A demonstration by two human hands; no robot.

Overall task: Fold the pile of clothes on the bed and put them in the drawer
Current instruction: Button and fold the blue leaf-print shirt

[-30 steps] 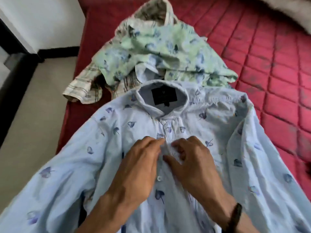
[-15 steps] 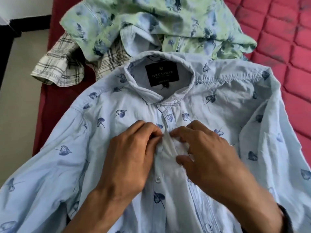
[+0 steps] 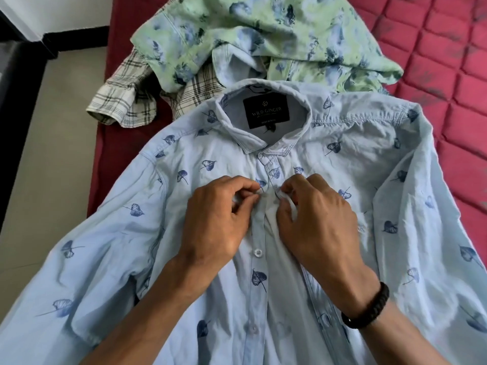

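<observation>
On the near part of a red quilted bed point(image 3: 448, 83), a pale blue long-sleeved cotton shirt printed with dark blue leaves point(image 3: 350, 143) lies face up, collar pointing toward the far edge, sleeves spread to both sides. Both hands work at the button placket just below the collar. The left hand point(image 3: 218, 219) has its fingers curled, pinching the left edge of the placket between thumb and forefinger. The right hand point(image 3: 313, 222), with a black braided wristband point(image 3: 369, 309) on its wrist, pinches the opposite edge, a fold of cloth caught in its fingers. A white button point(image 3: 257, 252) sits fastened lower down the front. Beyond the collar, toward the far left corner of the bed, a crumpled green floral shirt point(image 3: 263, 38) lies heaped over a cream plaid shirt point(image 3: 126, 101), whose sleeve hangs over the left edge. No drawer is in view.

The hands appear to be closing a button, though the button itself is hidden. If the thin fabric slips from either pinch, the placket could spring apart or bunch, leaving a crooked front that folds unevenly.
</observation>
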